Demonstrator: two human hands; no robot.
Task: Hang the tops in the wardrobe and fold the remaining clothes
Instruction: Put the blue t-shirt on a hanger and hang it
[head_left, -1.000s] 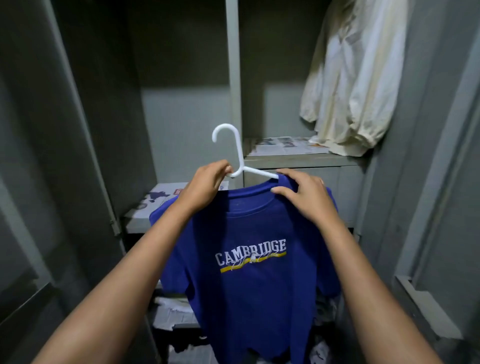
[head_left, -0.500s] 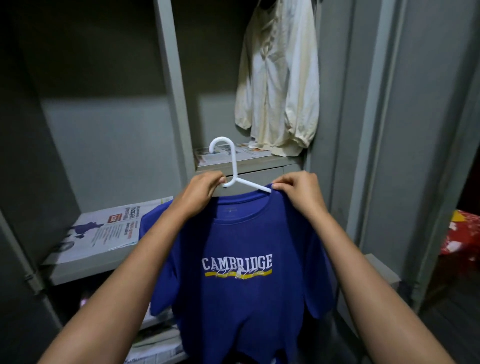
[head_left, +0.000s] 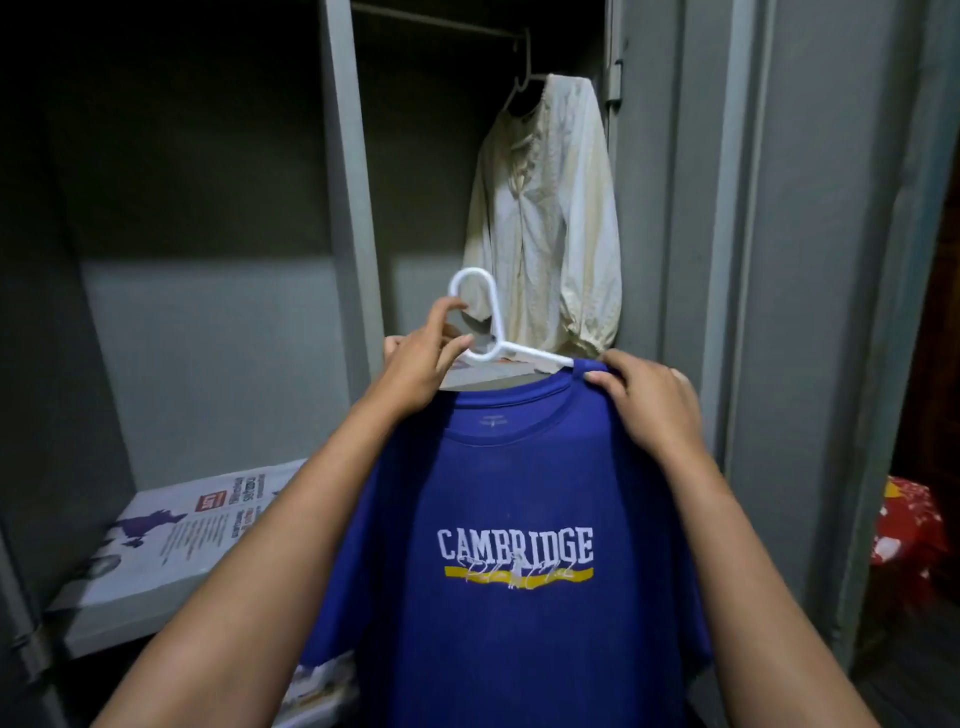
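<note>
Wardrobe (head_left: 675, 208): grey metal, newspaper (head_left: 197, 525) lining its left shelf.

"CAMBRIDGE" in white capitals on blue T-shirt (head_left: 514, 571) chest, newspaper (head_left: 192, 525) print on shelf unreadable

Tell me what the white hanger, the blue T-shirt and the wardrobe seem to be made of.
White hanger: likely plastic; smooth, glossy, moulded in one rounded piece.
Blue T-shirt: soft knit, probably cotton; matte, drapes in folds, ribbed collar, printed lettering.
Wardrobe: looks like painted sheet metal; thin flat grey panels, folded edges, a hinge at the door. Not certain.
</note>
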